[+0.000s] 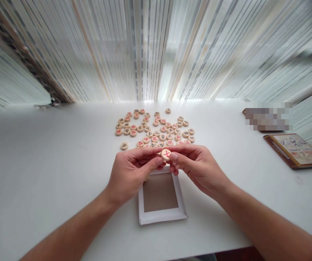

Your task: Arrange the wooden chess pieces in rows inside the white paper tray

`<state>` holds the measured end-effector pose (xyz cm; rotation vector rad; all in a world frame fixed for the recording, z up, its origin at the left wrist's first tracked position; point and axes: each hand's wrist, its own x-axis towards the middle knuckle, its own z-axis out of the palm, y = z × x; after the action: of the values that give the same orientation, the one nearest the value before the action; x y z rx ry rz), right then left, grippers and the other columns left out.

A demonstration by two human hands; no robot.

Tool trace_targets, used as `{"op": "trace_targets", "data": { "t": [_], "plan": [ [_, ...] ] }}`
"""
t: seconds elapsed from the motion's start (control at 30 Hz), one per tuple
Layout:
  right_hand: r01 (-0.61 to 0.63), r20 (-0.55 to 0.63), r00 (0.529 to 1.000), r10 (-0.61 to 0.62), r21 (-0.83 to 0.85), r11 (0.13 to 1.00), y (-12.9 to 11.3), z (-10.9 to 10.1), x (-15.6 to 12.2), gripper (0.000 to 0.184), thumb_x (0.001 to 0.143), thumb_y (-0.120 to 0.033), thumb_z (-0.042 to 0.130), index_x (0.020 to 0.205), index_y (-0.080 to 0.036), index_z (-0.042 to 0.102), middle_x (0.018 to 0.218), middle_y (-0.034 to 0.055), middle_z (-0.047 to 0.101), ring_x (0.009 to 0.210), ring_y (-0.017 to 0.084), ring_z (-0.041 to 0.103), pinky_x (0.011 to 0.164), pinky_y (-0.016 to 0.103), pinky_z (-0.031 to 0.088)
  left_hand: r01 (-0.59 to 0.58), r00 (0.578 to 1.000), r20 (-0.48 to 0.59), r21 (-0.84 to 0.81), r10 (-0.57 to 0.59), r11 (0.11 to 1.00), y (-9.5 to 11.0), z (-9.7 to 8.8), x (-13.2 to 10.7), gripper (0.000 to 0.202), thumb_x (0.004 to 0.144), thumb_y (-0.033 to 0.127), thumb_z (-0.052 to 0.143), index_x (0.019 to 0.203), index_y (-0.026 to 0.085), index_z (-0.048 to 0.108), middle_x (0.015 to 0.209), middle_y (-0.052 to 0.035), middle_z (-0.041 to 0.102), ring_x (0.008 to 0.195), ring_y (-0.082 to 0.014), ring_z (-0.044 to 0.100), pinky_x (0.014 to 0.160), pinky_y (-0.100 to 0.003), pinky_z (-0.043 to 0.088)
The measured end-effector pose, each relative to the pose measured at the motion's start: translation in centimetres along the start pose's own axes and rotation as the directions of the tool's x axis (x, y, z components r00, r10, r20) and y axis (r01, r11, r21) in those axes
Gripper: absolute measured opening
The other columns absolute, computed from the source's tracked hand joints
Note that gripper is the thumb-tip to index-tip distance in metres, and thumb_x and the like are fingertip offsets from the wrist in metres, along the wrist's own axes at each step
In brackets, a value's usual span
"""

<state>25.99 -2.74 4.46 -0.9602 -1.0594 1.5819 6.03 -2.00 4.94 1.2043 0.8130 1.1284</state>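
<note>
Between my two hands a round wooden xiangqi piece (pixel 166 154) with a red character is held, its marked face turned up toward me. My left hand (pixel 131 170) pinches it from the left with thumb and fingers, and my right hand (pixel 199 165) grips it from the right in the same way. Just below them, a shallow white cardboard box (pixel 161 217) with a brown bottom lies on the table. Beyond the hands many more xiangqi pieces (pixel 154 138) lie spread out, with red or black characters; the nearest are partly hidden by my fingers.
The white table (pixel 49 174) reaches back to a striped string curtain (pixel 150 47). At the right lie a brown-edged printed box lid or booklet (pixel 297 150) and, behind it, another flat item (pixel 267 119), partly blurred out. One piece (pixel 124 146) lies apart at the left.
</note>
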Motion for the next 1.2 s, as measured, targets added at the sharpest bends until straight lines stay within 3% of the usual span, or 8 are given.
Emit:
{"op": "trace_targets", "data": {
  "t": [0.17, 0.37, 0.57, 0.77, 1.0, 1.2],
  "plan": [
    [0.077, -0.039, 0.996, -0.079, -0.037, 0.996, 0.06, 0.28, -0.15, 0.027, 0.074, -0.030, 0.099, 0.096, -0.020, 0.087, 0.079, 0.0049, 0.082, 0.063, 0.017, 0.073, 0.058, 0.029, 0.063, 0.060, 0.998, 0.029, -0.032, -0.059, 0.998, -0.32, -0.17, -0.09, 0.034, 0.077, 0.024, 0.097, 0.109, 0.019, 0.087, 0.097, -0.0077, 0.088, 0.088, -0.0280, 0.086, 0.087, -0.039, 0.073],
    [0.204, -0.014, 0.979, -0.206, -0.081, 0.976, -0.37, 0.62, -0.22, 0.018, 0.088, -0.036, 0.089, 0.099, -0.022, 0.088, 0.078, 0.0045, 0.082, 0.065, 0.017, 0.075, 0.062, 0.030, 0.066, 0.008, 0.996, 0.087, 0.048, -0.012, 0.999, -0.15, -0.20, 0.11, 0.030, 0.089, 0.026, 0.087, 0.119, 0.019, 0.085, 0.109, -0.0096, 0.087, 0.098, -0.0260, 0.084, 0.093, -0.036, 0.071],
    [0.210, -0.002, 0.977, -0.211, -0.081, 0.974, -0.30, 0.62, -0.37, 0.019, 0.086, -0.031, 0.091, 0.101, -0.020, 0.086, 0.082, 0.0050, 0.082, 0.073, 0.019, 0.079, 0.068, 0.031, 0.069, 0.005, 0.989, 0.147, 0.079, -0.016, 0.997, -0.10, -0.11, 0.14, 0.029, 0.098, 0.029, 0.078, 0.125, 0.020, 0.083, 0.116, -0.0095, 0.085, 0.096, -0.0233, 0.084, 0.087, -0.032, 0.071],
    [0.231, 0.006, 0.973, -0.232, -0.077, 0.970, 0.04, 0.51, -0.38, 0.023, 0.079, -0.029, 0.097, 0.096, -0.020, 0.083, 0.084, 0.0032, 0.081, 0.073, 0.017, 0.077, 0.070, 0.029, 0.067, -0.008, 0.988, 0.153, 0.094, -0.007, 0.996, 0.09, 0.07, 0.13, 0.022, 0.102, 0.029, 0.072, 0.118, 0.020, 0.085, 0.112, -0.0078, 0.086, 0.091, -0.0197, 0.083, 0.086, -0.027, 0.069],
    [0.065, -0.035, 0.997, -0.069, -0.102, 0.993, -0.44, 0.48, -0.20, 0.039, 0.069, -0.043, 0.102, 0.082, -0.018, 0.075, 0.072, 0.0014, 0.075, 0.061, 0.015, 0.068, 0.058, 0.028, 0.060, 0.000, 0.996, 0.090, 0.040, -0.004, 0.999, -0.14, 0.08, -0.13, 0.020, 0.097, 0.023, 0.078, 0.116, 0.018, 0.084, 0.092, -0.0040, 0.085, 0.081, -0.0159, 0.082, 0.078, -0.023, 0.069],
    [-0.045, 0.024, 0.999, 0.046, -0.029, 0.999, -0.35, 0.20, -0.08, 0.035, 0.079, -0.042, 0.096, 0.080, -0.017, 0.072, 0.066, -0.0004, 0.071, 0.057, 0.012, 0.064, 0.060, 0.025, 0.055, -0.020, 0.987, 0.157, -0.024, 0.023, 1.000, -0.34, 0.27, -0.27, 0.026, 0.097, 0.015, 0.077, 0.122, 0.022, 0.081, 0.095, -0.0036, 0.087, 0.086, -0.0172, 0.084, 0.081, -0.024, 0.069]
  ]
}}
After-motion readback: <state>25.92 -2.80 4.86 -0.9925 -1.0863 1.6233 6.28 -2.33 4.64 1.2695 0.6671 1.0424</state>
